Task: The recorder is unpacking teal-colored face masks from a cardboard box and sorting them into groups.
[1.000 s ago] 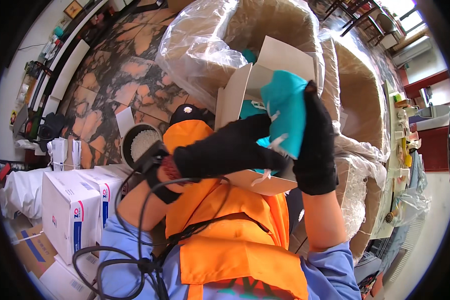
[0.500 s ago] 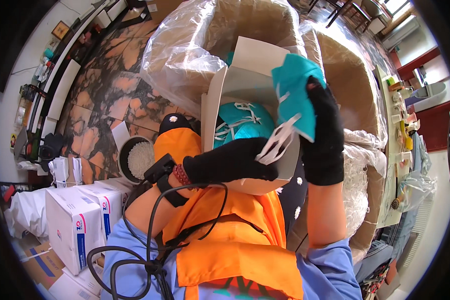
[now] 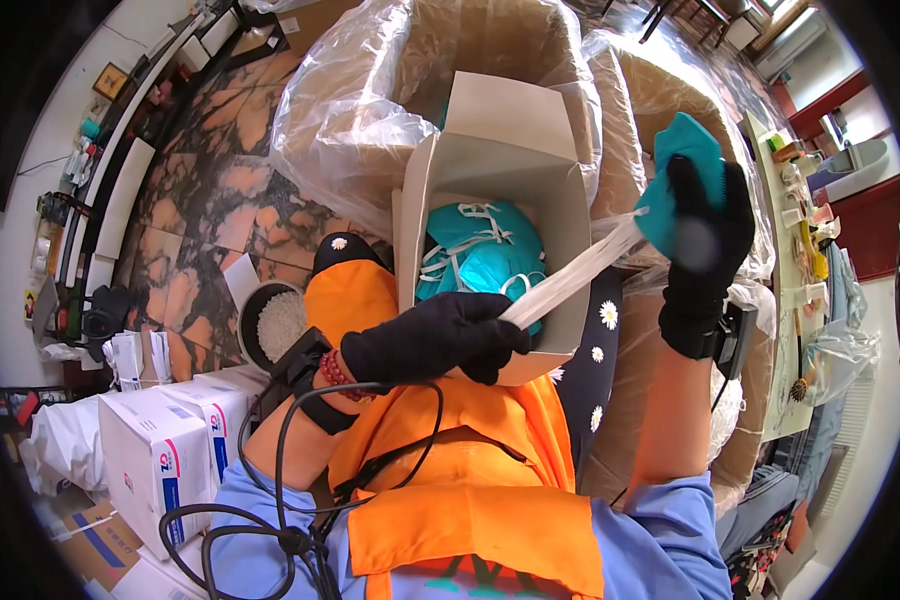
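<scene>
My right hand [image 3: 715, 240], in a black glove, grips a teal face mask [image 3: 686, 145] out to the right of an open cardboard box [image 3: 553, 185]. From the mask, white elastic straps [image 3: 577, 274] run down leftward, pulled taut. Their other end is pinched in my black-gloved left hand [image 3: 425, 335], which hovers over the box's near edge. Inside that box lie several more teal masks [image 3: 490, 235] with loose white straps. The box rests between my legs.
Two large cardboard boxes lined with clear plastic stand ahead, one at the far middle [image 3: 345, 140] and one to the right [image 3: 660, 90]. A round bin of white bits [image 3: 282, 325] is left of my knee. White cartons [image 3: 155, 455] sit lower left. A black cable [image 3: 295, 480] loops across my left arm.
My right hand has moved right with the mask, out from over the box. The straps, slack before, are now stretched between both hands. My left hand has shifted slightly left and down.
</scene>
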A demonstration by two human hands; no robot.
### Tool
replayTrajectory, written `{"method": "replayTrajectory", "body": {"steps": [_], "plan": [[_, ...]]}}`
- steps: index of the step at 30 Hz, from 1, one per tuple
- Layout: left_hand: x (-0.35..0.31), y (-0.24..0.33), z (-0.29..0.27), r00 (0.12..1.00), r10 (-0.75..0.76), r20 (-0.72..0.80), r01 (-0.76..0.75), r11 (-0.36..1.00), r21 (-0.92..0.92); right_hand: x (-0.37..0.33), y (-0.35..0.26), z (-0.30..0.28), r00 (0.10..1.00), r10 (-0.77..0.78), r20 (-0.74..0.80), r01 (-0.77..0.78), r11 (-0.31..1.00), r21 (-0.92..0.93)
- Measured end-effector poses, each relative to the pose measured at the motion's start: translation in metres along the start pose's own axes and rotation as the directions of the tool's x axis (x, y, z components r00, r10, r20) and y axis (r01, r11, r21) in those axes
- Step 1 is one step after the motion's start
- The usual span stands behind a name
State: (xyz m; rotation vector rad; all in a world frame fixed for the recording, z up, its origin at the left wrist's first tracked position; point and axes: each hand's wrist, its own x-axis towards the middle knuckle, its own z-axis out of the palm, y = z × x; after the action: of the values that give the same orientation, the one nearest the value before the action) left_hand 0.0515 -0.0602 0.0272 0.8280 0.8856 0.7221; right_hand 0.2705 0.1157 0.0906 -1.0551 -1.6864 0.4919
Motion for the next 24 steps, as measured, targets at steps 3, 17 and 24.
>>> {"method": "replayTrajectory", "body": {"steps": [3, 17, 24], "plan": [[-0.009, 0.016, 0.009, 0.999, 0.049, -0.009, -0.046, 0.970, 0.239, -0.002, -0.002, 0.007, 0.971, -0.236, 0.024, 0.234, 0.934, -0.272], [-0.008, 0.040, 0.017, 0.742, 0.652, 0.156, -0.550, 0.460, 0.697, -0.069, -0.078, -0.009, 0.570, -0.537, 0.622, -0.420, 0.461, 0.782], [-0.019, 0.022, 0.013, 0.810, 0.574, -0.116, -0.429, 0.717, 0.550, -0.070, -0.097, -0.017, 0.413, 0.058, 0.909, -0.180, 0.983, 0.019]]}}
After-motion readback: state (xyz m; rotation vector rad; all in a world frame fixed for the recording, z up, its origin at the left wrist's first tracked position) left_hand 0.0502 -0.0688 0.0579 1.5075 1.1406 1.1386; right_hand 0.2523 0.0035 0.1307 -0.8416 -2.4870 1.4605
